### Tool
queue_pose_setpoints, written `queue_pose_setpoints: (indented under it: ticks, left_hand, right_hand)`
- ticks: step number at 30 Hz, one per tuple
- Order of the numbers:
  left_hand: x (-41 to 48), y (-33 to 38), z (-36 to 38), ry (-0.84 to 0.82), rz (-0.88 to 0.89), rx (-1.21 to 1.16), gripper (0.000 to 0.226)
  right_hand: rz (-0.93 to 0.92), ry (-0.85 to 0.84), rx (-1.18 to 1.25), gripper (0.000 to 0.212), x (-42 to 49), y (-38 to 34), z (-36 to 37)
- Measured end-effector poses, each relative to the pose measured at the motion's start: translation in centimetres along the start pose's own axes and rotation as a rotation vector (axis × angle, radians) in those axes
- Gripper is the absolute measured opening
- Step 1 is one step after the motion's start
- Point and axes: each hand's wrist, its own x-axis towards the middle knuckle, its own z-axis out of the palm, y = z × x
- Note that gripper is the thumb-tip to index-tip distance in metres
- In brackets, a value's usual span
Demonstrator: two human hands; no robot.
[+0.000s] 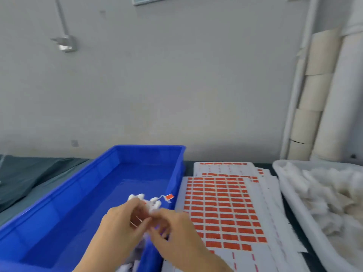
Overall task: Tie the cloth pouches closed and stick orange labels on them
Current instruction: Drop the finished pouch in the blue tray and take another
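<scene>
Left hand (121,218) curls round bunched cloth pouches (153,203), right hand (173,227) pinches their near end; an orange label (169,197) juts beyond them over the blue bin (151,147).

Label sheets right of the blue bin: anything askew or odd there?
The label sheets lie in a loosely fanned stack, with edges offset rather than squared. The lower rows of the top sheet are mostly bare of labels. Nothing looks torn or spilled.

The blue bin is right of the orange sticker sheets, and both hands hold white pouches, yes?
No. The head view shows the blue bin left of the orange sticker sheets; the left hand and right hand do hold white pouches.
</scene>
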Motion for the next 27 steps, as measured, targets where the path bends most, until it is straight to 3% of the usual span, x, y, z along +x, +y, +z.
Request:
queue_pose_setpoints:
  ticks: [3,6,13,18,23,27]
  left_hand:
    - [0.4,6.3,3.8,0.045,0.234,-0.136,0.021]
    - [1.0,11.6,9.2,-0.155,0.245,-0.349,0.022]
    - [1.9,22.6,19.8,-0.292,0.397,-0.598,0.011]
    - [3.4,27.1,26.2,-0.538,0.383,-0.553,0.013]
    - [3.3,31.5,30.9,-0.681,0.546,-0.39,0.037]
    - [2.5,35.0,34.1,-0.713,0.662,-0.248,0.048]
  right_hand:
    - [0.119,0.288,0.032,0.025,-4.5,1.4,-4.8]
    - [0.198,0.474,-0.022,0.036,-8.5,2.8,-9.9]
    - [0.308,0.693,-0.241,0.043,-15.7,6.5,-21.1]
    - [0.483,0.652,-0.613,0.026,-18.9,9.7,-28.3]
    - [0.865,0.319,-1.045,0.053,-21.6,12.6,-34.2]
    - [1.006,0.237,-1.015,0.06,-23.3,15.0,-36.3]
